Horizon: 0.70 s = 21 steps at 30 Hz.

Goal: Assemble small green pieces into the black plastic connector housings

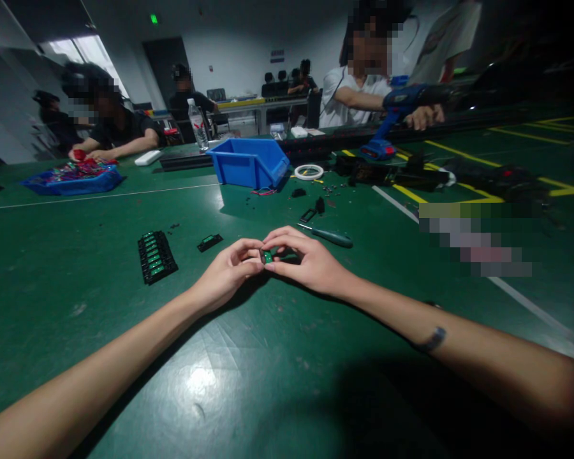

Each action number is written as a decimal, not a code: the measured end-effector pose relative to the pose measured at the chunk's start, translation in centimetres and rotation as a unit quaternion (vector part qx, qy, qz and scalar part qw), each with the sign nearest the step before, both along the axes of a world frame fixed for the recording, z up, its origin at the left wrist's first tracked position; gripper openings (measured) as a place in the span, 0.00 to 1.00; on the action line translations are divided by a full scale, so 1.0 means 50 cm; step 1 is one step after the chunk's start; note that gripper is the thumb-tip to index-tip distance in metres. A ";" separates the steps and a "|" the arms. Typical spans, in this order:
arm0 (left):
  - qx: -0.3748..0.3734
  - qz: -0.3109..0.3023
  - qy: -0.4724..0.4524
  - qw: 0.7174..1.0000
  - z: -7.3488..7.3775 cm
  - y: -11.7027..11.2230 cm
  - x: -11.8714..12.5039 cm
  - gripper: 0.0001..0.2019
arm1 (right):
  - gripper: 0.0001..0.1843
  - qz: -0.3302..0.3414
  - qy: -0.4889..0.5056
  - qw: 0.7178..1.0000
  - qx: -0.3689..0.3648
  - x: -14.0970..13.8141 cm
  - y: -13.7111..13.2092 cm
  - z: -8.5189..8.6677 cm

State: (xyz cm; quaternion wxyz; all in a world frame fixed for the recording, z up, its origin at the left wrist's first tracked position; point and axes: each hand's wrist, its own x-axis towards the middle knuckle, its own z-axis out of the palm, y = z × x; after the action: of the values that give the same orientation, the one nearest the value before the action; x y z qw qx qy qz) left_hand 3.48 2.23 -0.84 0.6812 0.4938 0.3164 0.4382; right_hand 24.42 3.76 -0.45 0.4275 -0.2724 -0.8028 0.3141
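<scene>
My left hand (pixel 227 273) and my right hand (pixel 306 260) meet at the middle of the green table (pixel 249 357), fingers pinched together on a small black part with a green face (pixel 266 257). Both hands rest low on the table surface. A single matching black-and-green part (pixel 210 242) lies just left of my left hand. Farther left sits a neat row of several such parts (pixel 156 256). A green-handled screwdriver (pixel 330 236) lies just beyond my right hand.
A blue bin (pixel 249 162) stands behind the hands, a roll of white tape (pixel 309 172) and small black bits beside it. A blue tray of red parts (pixel 74 180) sits far left. People work across the table; one holds a blue power drill (pixel 397 111).
</scene>
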 end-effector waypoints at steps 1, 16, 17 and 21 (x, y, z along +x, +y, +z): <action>-0.003 0.002 -0.001 1.000 0.001 0.000 0.000 0.17 | 0.13 0.000 0.000 1.000 -0.001 0.000 0.000 0.000; -0.045 0.016 -0.021 0.999 0.006 0.003 -0.001 0.18 | 0.11 -0.028 0.002 0.998 0.061 0.001 -0.009 0.000; -0.044 0.015 -0.022 0.999 0.005 0.003 -0.001 0.18 | 0.10 -0.023 -0.001 0.998 0.063 0.001 -0.011 0.002; -0.045 0.018 -0.020 0.999 0.004 0.004 -0.002 0.17 | 0.10 -0.022 -0.006 0.997 0.067 0.001 -0.013 0.005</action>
State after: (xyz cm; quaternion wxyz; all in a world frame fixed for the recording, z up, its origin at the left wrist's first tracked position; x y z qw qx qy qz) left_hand 3.39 2.45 -0.64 0.7006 0.4483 0.3310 0.4457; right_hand 24.45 3.10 -0.22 0.4469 -0.2623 -0.8184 0.2486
